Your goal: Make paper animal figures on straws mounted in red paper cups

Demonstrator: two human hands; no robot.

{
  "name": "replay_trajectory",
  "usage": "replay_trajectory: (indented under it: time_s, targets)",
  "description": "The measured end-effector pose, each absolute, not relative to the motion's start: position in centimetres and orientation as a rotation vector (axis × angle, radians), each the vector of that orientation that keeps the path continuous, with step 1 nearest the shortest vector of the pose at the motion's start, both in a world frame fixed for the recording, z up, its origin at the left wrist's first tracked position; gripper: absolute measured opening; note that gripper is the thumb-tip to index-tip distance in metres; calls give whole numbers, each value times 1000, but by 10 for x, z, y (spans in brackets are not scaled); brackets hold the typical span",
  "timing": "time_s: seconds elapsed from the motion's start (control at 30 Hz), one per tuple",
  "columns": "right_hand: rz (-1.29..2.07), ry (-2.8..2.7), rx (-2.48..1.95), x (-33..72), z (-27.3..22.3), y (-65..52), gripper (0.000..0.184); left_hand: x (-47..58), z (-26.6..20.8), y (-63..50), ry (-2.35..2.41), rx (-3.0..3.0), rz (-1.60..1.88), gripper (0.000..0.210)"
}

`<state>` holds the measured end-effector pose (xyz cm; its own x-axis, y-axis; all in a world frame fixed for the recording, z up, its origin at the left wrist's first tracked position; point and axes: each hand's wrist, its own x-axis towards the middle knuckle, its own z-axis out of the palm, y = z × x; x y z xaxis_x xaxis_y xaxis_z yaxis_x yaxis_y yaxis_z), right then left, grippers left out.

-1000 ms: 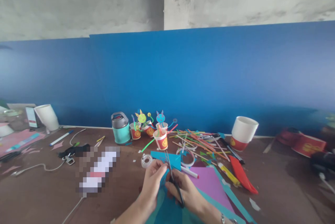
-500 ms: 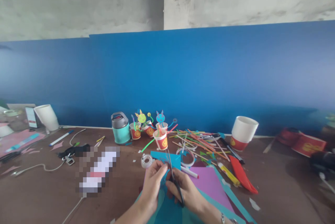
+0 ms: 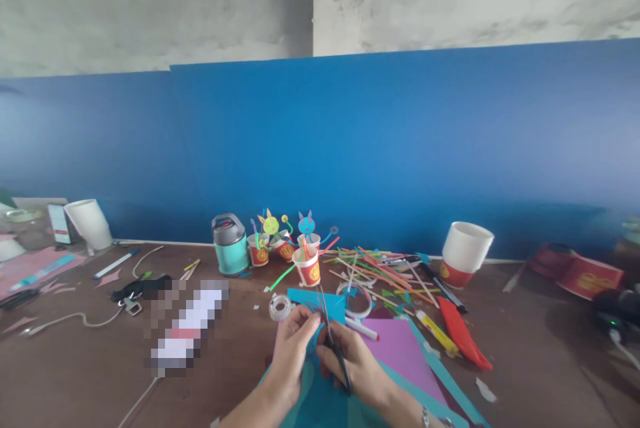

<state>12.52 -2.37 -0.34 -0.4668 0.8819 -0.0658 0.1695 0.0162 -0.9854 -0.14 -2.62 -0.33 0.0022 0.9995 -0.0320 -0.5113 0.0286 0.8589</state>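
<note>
My right hand grips a pair of scissors with dark handles, blades pointing away from me. Beside it, my left hand pinches a small piece of blue paper, partly hidden by the fingers, close to the blades. Under both hands lie sheets of blue paper and a purple sheet. Just beyond my fingers stands a red and white paper cup with straws in it. A roll of clear tape lies left of my left hand.
Behind are cups with a yellow paper animal face and a blue one, next to a teal flask. Straws lie scattered right of centre. Further right are a glue tube, a red pouch and stacked cups.
</note>
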Motion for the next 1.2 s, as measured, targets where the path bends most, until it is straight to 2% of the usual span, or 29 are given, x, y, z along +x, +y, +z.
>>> replay_trajectory:
  time_s: [1.2]
  targets:
    - [1485, -1695, -1042, 126, -5, -19, 37, -16, -2, -16, 866, 933, 1382, 28]
